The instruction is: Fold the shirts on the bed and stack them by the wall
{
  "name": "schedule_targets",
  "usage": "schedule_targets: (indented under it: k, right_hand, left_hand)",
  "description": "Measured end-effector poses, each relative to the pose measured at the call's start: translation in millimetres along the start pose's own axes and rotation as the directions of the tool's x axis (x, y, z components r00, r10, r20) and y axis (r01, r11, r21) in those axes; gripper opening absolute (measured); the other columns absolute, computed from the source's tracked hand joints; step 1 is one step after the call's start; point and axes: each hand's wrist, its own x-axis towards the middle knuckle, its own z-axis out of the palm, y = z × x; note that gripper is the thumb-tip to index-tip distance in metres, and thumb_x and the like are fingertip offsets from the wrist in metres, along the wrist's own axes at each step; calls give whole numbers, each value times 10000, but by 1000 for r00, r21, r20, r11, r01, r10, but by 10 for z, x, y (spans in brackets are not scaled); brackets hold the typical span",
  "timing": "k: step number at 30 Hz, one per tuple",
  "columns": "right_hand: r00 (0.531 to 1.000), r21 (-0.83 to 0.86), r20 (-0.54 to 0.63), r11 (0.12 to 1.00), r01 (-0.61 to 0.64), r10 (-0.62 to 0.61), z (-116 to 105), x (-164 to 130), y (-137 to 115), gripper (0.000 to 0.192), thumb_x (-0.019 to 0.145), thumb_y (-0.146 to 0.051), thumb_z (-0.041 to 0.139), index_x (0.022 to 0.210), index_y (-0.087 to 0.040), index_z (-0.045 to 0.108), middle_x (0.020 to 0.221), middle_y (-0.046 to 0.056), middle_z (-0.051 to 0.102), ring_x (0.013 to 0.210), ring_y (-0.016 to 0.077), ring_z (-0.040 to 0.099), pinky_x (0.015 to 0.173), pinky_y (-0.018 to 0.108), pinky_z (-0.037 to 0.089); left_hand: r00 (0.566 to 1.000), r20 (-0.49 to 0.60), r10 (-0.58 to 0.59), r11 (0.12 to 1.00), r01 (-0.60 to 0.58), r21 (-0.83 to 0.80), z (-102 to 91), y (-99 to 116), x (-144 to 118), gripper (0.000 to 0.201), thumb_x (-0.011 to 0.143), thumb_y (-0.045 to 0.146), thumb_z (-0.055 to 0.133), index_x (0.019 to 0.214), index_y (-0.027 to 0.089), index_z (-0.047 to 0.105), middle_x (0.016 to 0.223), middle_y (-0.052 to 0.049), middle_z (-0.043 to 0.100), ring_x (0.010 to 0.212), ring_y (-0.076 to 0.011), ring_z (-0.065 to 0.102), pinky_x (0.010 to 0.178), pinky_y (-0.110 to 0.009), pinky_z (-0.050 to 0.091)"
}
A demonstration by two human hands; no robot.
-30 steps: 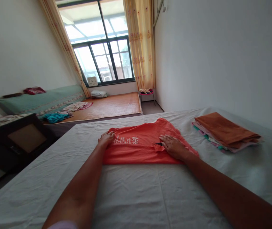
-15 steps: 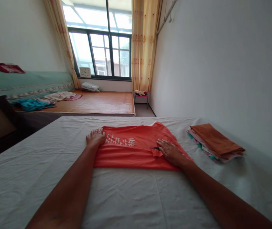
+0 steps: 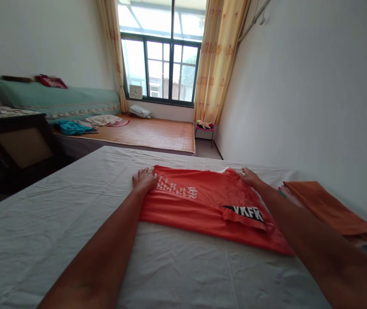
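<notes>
you are in a home bedroom: a bed (image 3: pixel 57 223) under a white sheet, a second bed (image 3: pixel 157 135) with a woven mat, yellow curtains (image 3: pixel 217 64) at the window (image 3: pixel 167 64), folded clothes (image 3: pixel 331 210) by the wall.

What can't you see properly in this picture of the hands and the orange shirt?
- Head view: the right hand's fingertips, curled over the shirt's far edge.
- The left hand's palm, pressed flat on the shirt.
- The white print on the shirt, too small and slanted to read.
- The folded pile, partly behind the right arm and near the picture's edge.
- The clock face, too small.
</notes>
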Motion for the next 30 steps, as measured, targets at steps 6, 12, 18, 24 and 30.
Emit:
schedule_targets:
  k: [6,12,18,24,30]
  right_hand:
    - [986,126,133,985,-122,105,72,214,-23,230,678,-334,694,791,-136,663,786,106,704,855,264,646,675,298,488]
    - [940,360,338,915,-181,53,-106,103,-27,201,602,-291,675,759,-171,642,649,32,674,585,167,609,522,259,458]
    - [964,712,17,680,175,-267,-341,-322,-65,238,583,-326,685,733,-189,563,636,-22,606,578,130,530,564,261,442]
    - [900,590,27,734,337,-435,-635,-1149,184,250,689,-350,662,605,-198,481,626,-11,562,633,137,524,615,266,448]
    - [807,510,395,835,206,-440,-668,-1770,299,424,698,-366,652,1067,-167,584,1026,101,664,986,234,609,834,355,490]
  left_hand:
    - [997,0,77,997,-77,-5,-184,-18,264,441,917,374,359,1321,254,488,1358,-104,508,1218,-282,471,969,-438,411]
    - [957,53,286,958,-286,-18,-131,4,545,400,808,228,509,1184,292,629,1263,-63,595,1176,-280,515,983,-410,399]
    - [931,-27,365,923,-365,-119,-422,-51,473,301,736,213,504,961,215,704,1015,-30,688,1006,-213,600,885,-293,459]
    - [825,-79,560,693,-519,-500,-647,-507,-98,220,691,295,532,791,160,673,914,-40,707,849,-181,629,825,-287,481]
    - [827,15,562,732,-488,-475,-547,-743,-620,247,640,289,553,808,197,708,933,-26,722,932,-203,635,910,-301,455]
